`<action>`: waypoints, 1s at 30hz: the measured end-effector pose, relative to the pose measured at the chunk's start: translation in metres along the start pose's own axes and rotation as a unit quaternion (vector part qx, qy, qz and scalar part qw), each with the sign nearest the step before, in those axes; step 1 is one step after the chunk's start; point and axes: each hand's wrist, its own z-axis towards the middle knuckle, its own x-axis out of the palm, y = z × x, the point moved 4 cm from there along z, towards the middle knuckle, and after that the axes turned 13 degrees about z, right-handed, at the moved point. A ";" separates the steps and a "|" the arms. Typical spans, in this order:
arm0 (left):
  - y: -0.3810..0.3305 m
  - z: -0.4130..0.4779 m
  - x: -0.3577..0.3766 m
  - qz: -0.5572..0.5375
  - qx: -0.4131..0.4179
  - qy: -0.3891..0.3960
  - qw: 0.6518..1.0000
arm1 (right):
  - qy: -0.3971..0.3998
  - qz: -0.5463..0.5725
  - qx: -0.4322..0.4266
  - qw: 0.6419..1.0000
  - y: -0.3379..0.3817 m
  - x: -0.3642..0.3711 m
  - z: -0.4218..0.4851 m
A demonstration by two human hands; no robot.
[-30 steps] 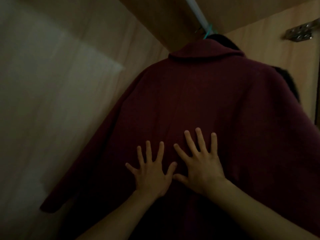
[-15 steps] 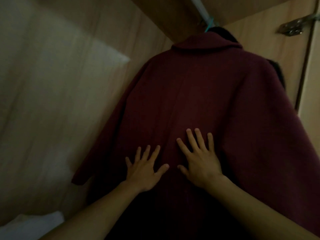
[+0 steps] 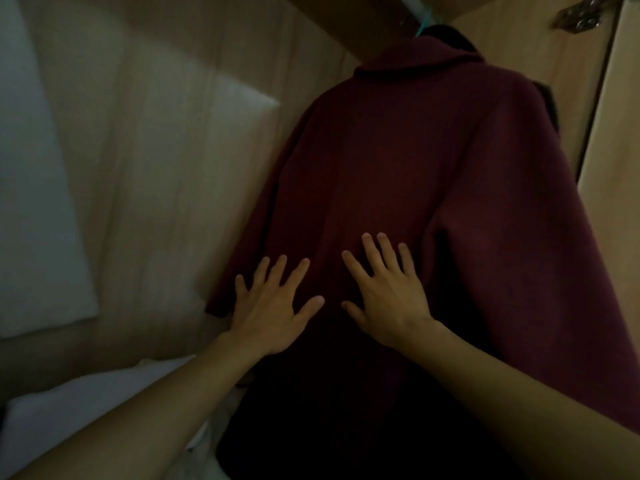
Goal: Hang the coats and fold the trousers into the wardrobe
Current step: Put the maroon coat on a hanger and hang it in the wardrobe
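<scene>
A dark maroon coat [image 3: 398, 161] hangs inside the wooden wardrobe from a teal hanger [image 3: 424, 24] on the white rail [image 3: 410, 5]. Its back faces me, collar at the top. My left hand [image 3: 273, 306] lies flat on the coat's lower left side, near the left sleeve's end, fingers spread. My right hand [image 3: 388, 292] rests flat on the middle of the coat's back, fingers spread too. Neither hand holds anything. A second dark garment [image 3: 549, 102] peeks out behind the coat's right shoulder.
The wardrobe's light wooden side wall [image 3: 156, 168] fills the left. A door with a metal hinge [image 3: 581, 12] stands at the upper right. White fabric [image 3: 86, 410] lies at the lower left, under my left forearm. The scene is dim.
My view has dropped and shifted, so the coat sits further right and higher. Both hands slid slightly down the coat's back, still flat. White fabric has come into view at the lower left.
</scene>
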 end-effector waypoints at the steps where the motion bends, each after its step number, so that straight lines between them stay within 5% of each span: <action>1: 0.001 -0.006 -0.007 0.019 -0.004 -0.008 1.000 | -0.008 0.010 -0.004 1.000 0.004 -0.004 -0.003; 9: -0.021 -0.061 -0.060 0.109 -0.061 -0.014 0.992 | -0.037 0.104 -0.028 0.993 0.009 -0.028 -0.038; 23: -0.093 -0.233 -0.086 0.152 -0.154 0.075 0.973 | 0.071 0.272 -0.053 0.958 0.025 -0.020 -0.181; 30: -0.120 -0.284 -0.138 0.174 -0.111 0.040 0.978 | 0.051 0.282 -0.050 0.957 0.021 -0.066 -0.237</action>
